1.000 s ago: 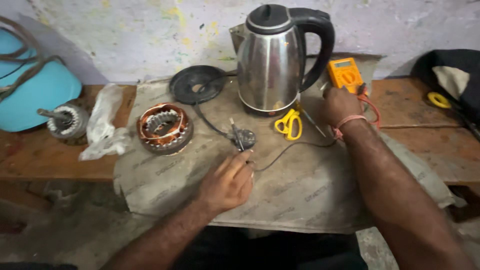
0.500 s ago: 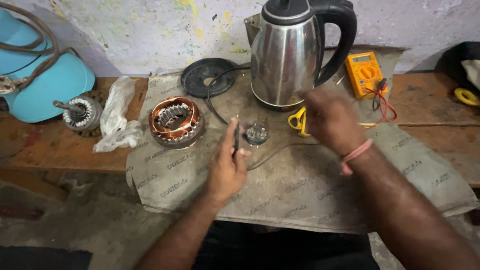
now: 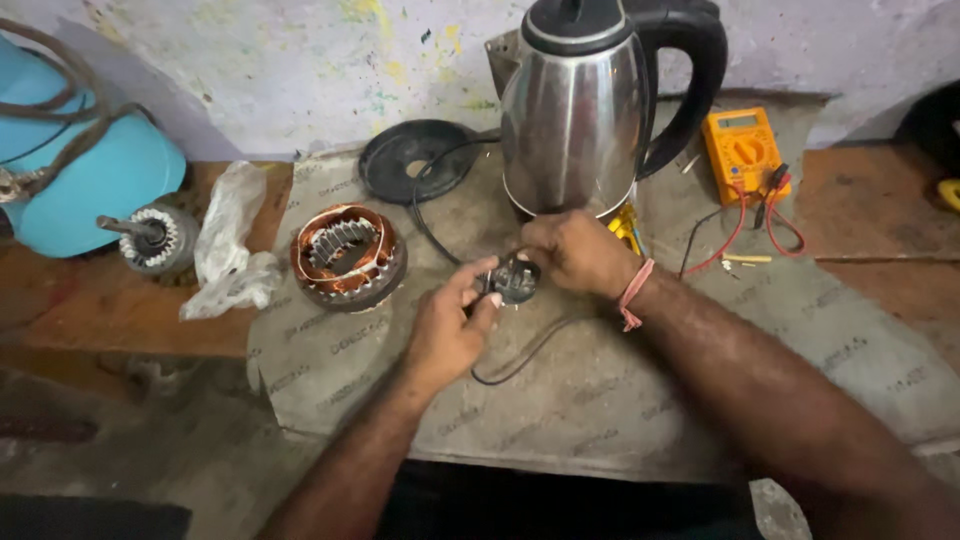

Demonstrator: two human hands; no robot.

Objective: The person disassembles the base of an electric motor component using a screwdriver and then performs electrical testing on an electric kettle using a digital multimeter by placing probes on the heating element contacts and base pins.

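Ahead: steel kettle (image 3: 580, 120) stands just beyond the hands, blocking the way to the wall.
Left: copper-wound stator (image 3: 347, 256) close by; kettle base (image 3: 415, 160) behind it, black cord (image 3: 440, 240) trailing between.
Right: yellow multimeter (image 3: 742, 148) with red leads (image 3: 745, 235) looped across the tabletop (image 3: 850, 330).
Near side: bare grey sheet (image 3: 600, 400) below the hands, open except for the forearms.
Far left: plastic bag (image 3: 230, 240) and rotor (image 3: 155, 238).

"So where have you set up?"

"You're in a small electrical repair workshop. A worn wooden bench (image 3: 100, 310) stands against a stained, paint-flecked wall (image 3: 300, 60), with a sheet of cardboard (image 3: 620, 400) as your work mat."

"What else tells you that?"

"A copper-wound motor stator (image 3: 347, 256) sits left of centre, its rotor (image 3: 152, 238) further left, and a yellow multimeter (image 3: 742, 150) with red leads far right."
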